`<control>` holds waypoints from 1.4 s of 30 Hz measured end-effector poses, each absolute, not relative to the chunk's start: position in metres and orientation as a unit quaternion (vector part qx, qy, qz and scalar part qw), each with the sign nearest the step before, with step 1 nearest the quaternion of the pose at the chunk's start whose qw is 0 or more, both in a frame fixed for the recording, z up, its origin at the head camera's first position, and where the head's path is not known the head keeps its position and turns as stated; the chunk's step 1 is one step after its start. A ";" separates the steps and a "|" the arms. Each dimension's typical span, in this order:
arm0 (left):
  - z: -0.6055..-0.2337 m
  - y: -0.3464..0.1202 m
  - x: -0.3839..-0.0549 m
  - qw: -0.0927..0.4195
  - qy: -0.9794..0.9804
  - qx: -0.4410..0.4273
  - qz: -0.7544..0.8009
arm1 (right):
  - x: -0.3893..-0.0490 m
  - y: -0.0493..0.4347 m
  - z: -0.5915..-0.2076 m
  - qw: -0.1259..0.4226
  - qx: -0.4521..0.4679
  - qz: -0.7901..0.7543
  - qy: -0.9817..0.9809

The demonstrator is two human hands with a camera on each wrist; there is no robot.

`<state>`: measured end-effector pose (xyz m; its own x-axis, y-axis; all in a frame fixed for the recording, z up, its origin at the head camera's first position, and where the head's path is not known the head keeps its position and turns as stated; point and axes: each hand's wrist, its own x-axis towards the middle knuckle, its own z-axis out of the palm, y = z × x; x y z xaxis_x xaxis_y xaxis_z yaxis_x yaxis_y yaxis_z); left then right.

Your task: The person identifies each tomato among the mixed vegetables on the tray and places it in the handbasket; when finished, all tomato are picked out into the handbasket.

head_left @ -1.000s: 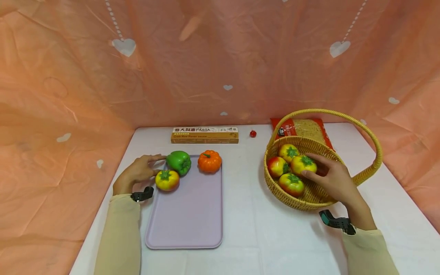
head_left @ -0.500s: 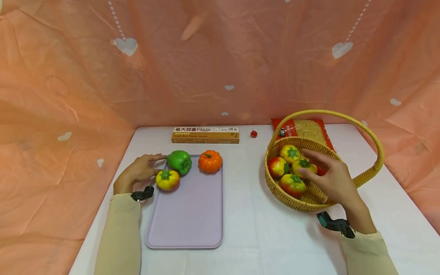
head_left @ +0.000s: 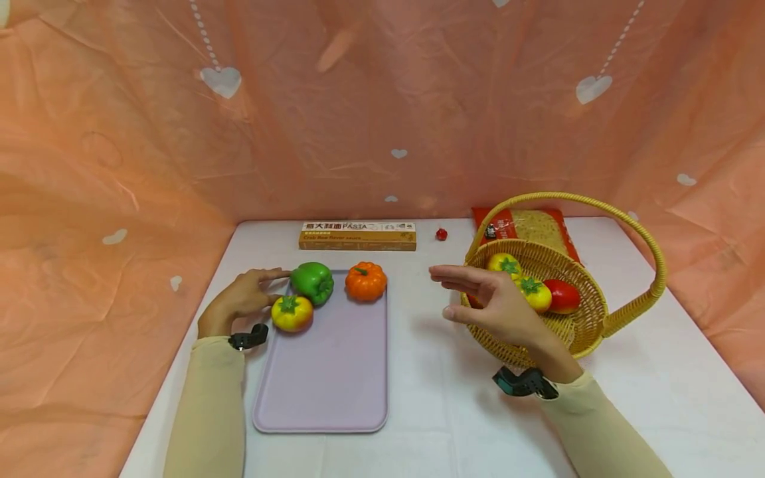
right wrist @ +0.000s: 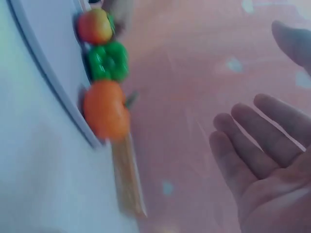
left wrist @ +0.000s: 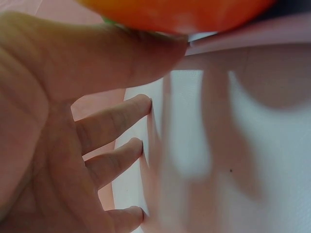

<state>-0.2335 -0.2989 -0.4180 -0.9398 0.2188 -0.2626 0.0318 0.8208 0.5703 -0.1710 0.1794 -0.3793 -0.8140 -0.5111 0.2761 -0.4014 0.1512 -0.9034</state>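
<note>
My left hand [head_left: 239, 299] is at the lilac tray's [head_left: 323, 378] back-left corner, index fingertip at a green bell pepper [head_left: 312, 283] and thumb by a yellow-red tomato [head_left: 291, 313]. The left wrist view shows that thumb [left wrist: 112, 56] right under the tomato [left wrist: 184, 14], other fingers [left wrist: 114, 119] extended and spread. Nothing is in my right hand [head_left: 496, 305], stretched out over the left rim of a wicker basket [head_left: 499, 348]. Inside lie yellow tomatoes with green leaves [head_left: 536, 297] and a smooth red one [head_left: 563, 297]; my hand hides others.
An orange pumpkin [head_left: 366, 281] sits at the tray's back-right corner. Behind the tray is a pasta box [head_left: 357, 237], with a tiny red object [head_left: 441, 234] to its right. A red bag [head_left: 538, 226] lies behind the basket, whose tall handle [head_left: 654, 259] arches up.
My right hand has let go of a yellow tomato in the basket and swung left to the rim. The red tomato has come fully into view. My left hand has stayed put.
</note>
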 end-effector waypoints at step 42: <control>-0.420 -0.299 -0.234 0.144 0.940 0.080 0.297 | -0.218 -0.036 -0.437 0.092 -0.365 -0.501 0.779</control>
<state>-0.2336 -0.2993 -0.4198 -0.9457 0.2365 -0.2232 0.0652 0.8104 0.5823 -0.2183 -0.0359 -0.4373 -0.7162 -0.6616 0.2221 -0.4766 0.2311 -0.8482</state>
